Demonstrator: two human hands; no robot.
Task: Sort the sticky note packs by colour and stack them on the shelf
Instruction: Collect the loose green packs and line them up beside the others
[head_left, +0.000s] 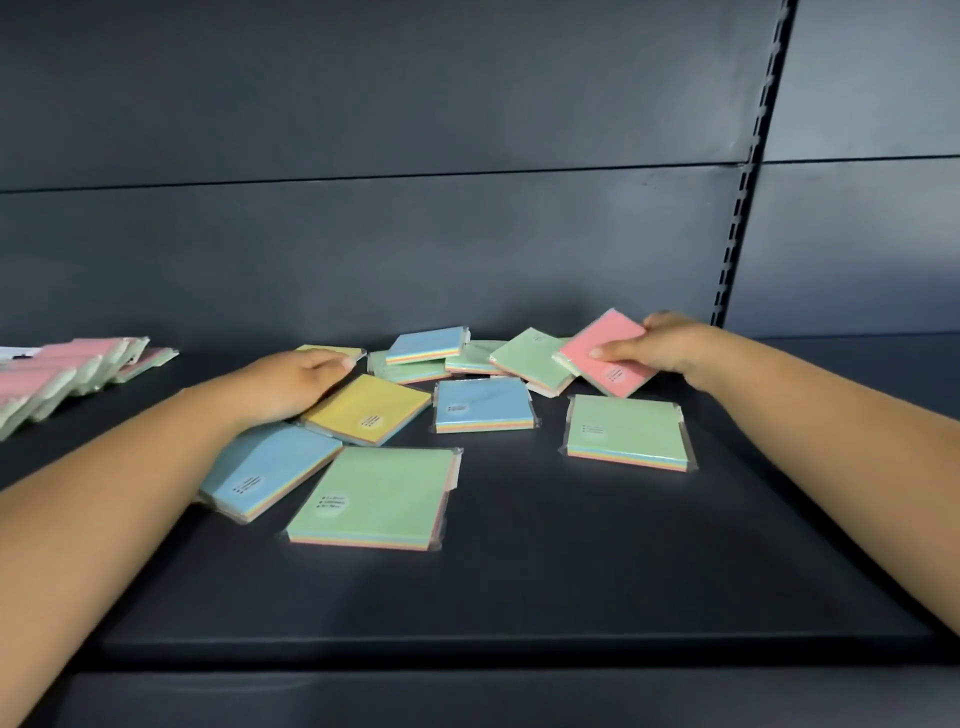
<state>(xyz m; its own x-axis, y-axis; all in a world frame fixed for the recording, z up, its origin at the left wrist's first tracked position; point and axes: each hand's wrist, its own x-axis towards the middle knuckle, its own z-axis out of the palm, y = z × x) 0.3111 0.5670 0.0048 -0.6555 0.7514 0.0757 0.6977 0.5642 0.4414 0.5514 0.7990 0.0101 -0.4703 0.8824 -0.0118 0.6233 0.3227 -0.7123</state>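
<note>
Several wrapped sticky note packs lie scattered on the dark shelf (519, 571). My right hand (660, 343) pinches a pink-topped pack (605, 353) at the back right, tilted up over a green pack (530, 358). My left hand (296, 379) rests with curled fingers on the back edge of a yellow pack (366, 408); a second yellow pack (327, 351) shows just behind it. Blue packs lie at the left (270, 467), middle (483, 402) and back (426, 344). Green packs sit at the front (374, 496) and right (626, 431).
A row of pink and green packs (67, 374) leans together at the far left of the shelf. Behind stands the dark back panel (415, 234), with a slotted upright (748, 171) at the right. The shelf's front edge (519, 654) runs below my arms.
</note>
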